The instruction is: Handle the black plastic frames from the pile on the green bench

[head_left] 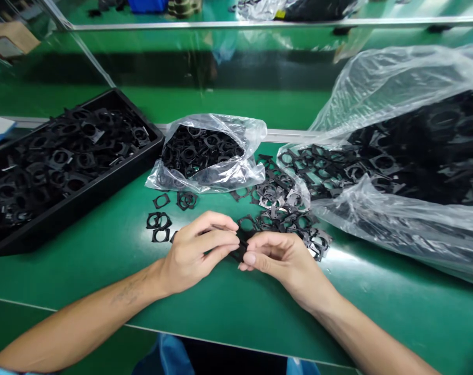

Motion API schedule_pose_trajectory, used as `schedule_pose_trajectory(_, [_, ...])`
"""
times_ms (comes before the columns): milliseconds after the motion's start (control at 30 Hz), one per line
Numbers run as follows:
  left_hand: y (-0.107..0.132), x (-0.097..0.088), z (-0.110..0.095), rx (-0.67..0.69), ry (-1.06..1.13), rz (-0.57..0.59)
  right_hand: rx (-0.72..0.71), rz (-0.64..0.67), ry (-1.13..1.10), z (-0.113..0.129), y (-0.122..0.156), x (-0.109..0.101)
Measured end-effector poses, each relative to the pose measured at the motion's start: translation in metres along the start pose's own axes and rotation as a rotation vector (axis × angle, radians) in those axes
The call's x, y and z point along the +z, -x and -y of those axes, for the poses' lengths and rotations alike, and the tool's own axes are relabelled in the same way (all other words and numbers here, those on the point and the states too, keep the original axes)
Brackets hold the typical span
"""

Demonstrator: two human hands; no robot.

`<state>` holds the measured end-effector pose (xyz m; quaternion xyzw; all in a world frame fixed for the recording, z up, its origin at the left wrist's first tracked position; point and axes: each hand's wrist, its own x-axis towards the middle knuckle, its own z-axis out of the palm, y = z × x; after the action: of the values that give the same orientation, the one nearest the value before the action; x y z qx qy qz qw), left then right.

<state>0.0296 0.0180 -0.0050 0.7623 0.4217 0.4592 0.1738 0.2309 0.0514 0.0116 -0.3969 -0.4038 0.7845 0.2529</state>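
Both hands meet over the green table, close to the front of a heap of loose parts. My left hand (199, 250) is closed, its fingertips on a small black plastic part (241, 251), probably one of the ring-shaped frames, though most of it is hidden by fingers. On the other side, my right hand (277, 258) pinches the same part between thumb and fingers. Behind the hands spreads the heap of black ring-shaped frames (275, 195). Several more frames (160, 236) lie just left of my left hand.
At left stands a black tray (142, 152) full of such frames. A clear plastic bag (205, 179) of frames sits at the back middle, and a large clear bag (377, 224) spills frames at right. Behind runs a shelf rail (221, 24).
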Motion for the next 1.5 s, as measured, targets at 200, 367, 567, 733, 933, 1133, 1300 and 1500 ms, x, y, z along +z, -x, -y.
schedule_pose_trajectory(200, [0.0019,-0.0009,-0.0026,0.066,-0.082,0.003,-0.135,-0.034,0.219,0.0011,0.0023,0.0019])
schedule_pose_trajectory(367, [-0.0018,-0.0016,-0.0016,-0.016,0.048,-0.046,-0.406,-0.140,0.508,0.0014,0.0063,0.0015])
schedule_pose_trajectory(567, [-0.0008,-0.0029,0.0028,-0.190,0.212,-0.025,-0.569,-0.163,0.620,0.0026,0.0050,-0.0041])
schedule_pose_trajectory(733, [0.0015,-0.0020,0.0023,-0.161,0.232,-0.025,-0.627,-0.167,0.651,-0.0001,0.0028,-0.0062])
schedule_pose_trajectory(933, [-0.0006,-0.0030,-0.0001,0.068,0.044,-0.047,-0.678,-0.165,0.671,-0.0010,0.0065,-0.0049])
schedule_pose_trajectory(1133, [-0.0007,-0.0043,-0.0024,0.006,0.028,-0.022,-0.785,-0.157,0.702,-0.0027,0.0069,-0.0050])
schedule_pose_trajectory(1300, [-0.0009,-0.0028,-0.0040,-0.093,0.095,0.000,-0.831,-0.171,0.738,-0.0037,0.0069,-0.0051])
schedule_pose_trajectory(1500, [0.0034,0.0027,-0.0039,-0.286,0.281,-0.046,-0.847,-0.178,0.760,-0.0045,0.0070,-0.0054])
